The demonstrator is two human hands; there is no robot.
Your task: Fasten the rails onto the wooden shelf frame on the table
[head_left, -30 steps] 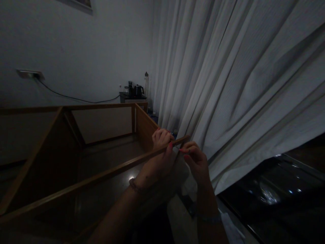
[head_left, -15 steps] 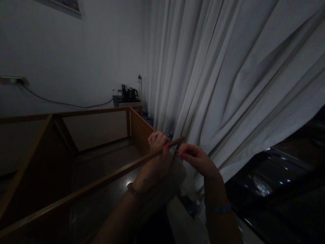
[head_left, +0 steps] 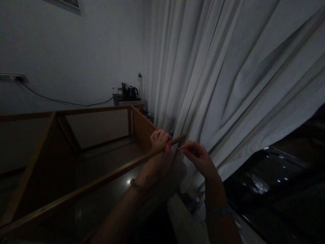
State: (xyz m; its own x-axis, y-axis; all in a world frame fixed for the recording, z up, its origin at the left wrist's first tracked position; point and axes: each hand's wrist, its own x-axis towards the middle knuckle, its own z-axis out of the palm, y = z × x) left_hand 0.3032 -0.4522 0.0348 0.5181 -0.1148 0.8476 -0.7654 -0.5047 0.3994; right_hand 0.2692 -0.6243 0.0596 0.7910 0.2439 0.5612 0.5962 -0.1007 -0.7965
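Note:
My left hand [head_left: 159, 144] is wrapped round the near top rail of a wooden cabinet frame [head_left: 101, 174] close to its right corner. My right hand [head_left: 196, 157] is pinched on a thin pin-like thing [head_left: 179, 148] that points at the rail's end beside my left thumb. The room is dim and I cannot make out what the thin thing is. Both hands sit right in front of a white curtain [head_left: 228, 84].
The frame's inner panels and far rail [head_left: 96, 109] spread to the left. A small table with a kettle [head_left: 128, 93] stands against the back wall, with a cable [head_left: 63, 101] running along it. A dark shiny surface [head_left: 266, 183] lies at the lower right.
My right hand has turned and drawn slightly away from the rail end, showing the thin thing between its fingers. The view has shifted a little; my left hand keeps its hold.

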